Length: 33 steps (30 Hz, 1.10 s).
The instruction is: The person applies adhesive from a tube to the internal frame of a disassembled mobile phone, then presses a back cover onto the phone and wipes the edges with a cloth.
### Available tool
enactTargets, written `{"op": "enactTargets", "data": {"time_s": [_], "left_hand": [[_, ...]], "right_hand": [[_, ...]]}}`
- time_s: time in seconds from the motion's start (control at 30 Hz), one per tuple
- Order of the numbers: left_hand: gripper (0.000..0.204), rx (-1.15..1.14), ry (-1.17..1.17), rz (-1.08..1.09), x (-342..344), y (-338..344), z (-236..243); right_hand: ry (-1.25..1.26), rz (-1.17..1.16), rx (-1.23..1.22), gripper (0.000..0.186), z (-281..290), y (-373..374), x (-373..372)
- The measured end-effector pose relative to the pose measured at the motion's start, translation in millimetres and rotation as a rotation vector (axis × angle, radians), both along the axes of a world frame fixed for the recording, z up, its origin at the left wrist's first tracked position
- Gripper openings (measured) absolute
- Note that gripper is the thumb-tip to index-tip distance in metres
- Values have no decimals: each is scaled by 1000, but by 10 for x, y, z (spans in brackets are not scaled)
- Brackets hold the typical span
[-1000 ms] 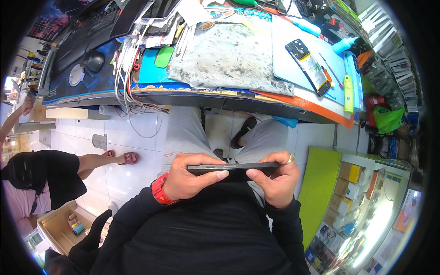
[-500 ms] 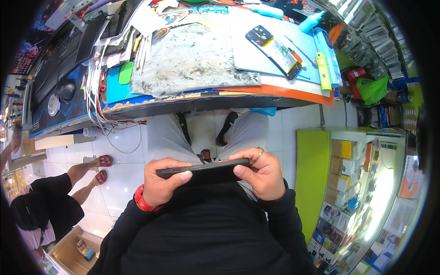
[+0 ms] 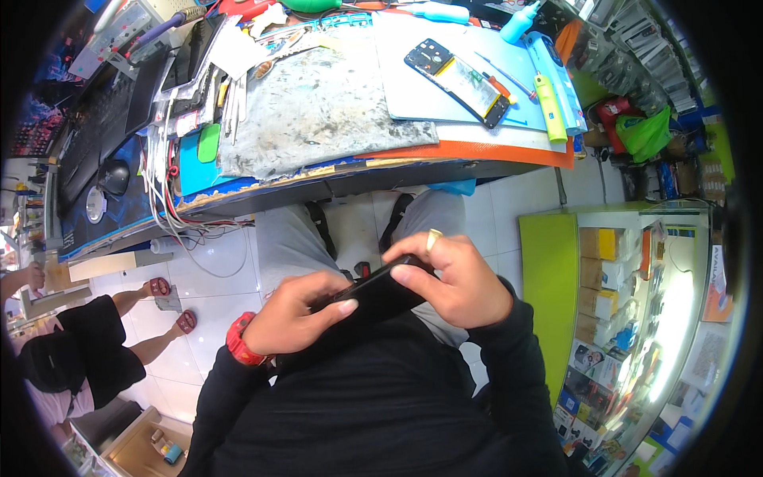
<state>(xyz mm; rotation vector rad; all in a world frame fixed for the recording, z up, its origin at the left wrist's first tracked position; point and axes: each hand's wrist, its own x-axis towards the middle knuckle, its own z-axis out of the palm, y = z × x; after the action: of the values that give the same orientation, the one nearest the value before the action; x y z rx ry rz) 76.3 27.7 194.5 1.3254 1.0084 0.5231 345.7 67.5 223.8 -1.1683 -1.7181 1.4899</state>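
A thin black device that looks like a phone (image 3: 385, 294) is held tilted above my lap, its right end raised. My left hand (image 3: 298, 314) grips its left end, thumb on the near face and fingers curled behind. My right hand (image 3: 453, 286), with a gold ring, grips the right end with the thumb on top and the fingers over the far edge. A red watch (image 3: 242, 338) is on my left wrist. Beyond my knees, on the workbench, lie an opened phone (image 3: 457, 79), a grey stained mat (image 3: 306, 111) and a light blue mat (image 3: 409, 95).
Cables (image 3: 163, 195) hang off the bench's left part, near a black mouse (image 3: 114, 176). A lit glass display cabinet (image 3: 616, 318) stands at my right. Another person (image 3: 87, 350) in dark shorts is at my left, above an open box (image 3: 151, 437) at lower left.
The phone has gone from level to tilted, its right end higher and turned away from me. My right hand has moved up and forward. The other person's legs have shifted slightly.
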Motion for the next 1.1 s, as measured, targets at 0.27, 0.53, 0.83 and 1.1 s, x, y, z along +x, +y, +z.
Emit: {"op": "enactTargets", "data": {"time_s": [0.27, 0.53, 0.83, 1.1], "left_hand": [[22, 180, -69, 213, 292, -4, -117], [24, 144, -275, 372, 500, -88, -118], [23, 180, -177, 312, 377, -88, -166], [27, 221, -99, 321, 356, -36, 91]], "right_hand": [[114, -240, 123, 30, 101, -25, -272], [166, -304, 19, 26, -65, -257, -183], [155, -220, 46, 21, -57, -263, -207], [123, -213, 25, 19, -38, -237, -218]]}}
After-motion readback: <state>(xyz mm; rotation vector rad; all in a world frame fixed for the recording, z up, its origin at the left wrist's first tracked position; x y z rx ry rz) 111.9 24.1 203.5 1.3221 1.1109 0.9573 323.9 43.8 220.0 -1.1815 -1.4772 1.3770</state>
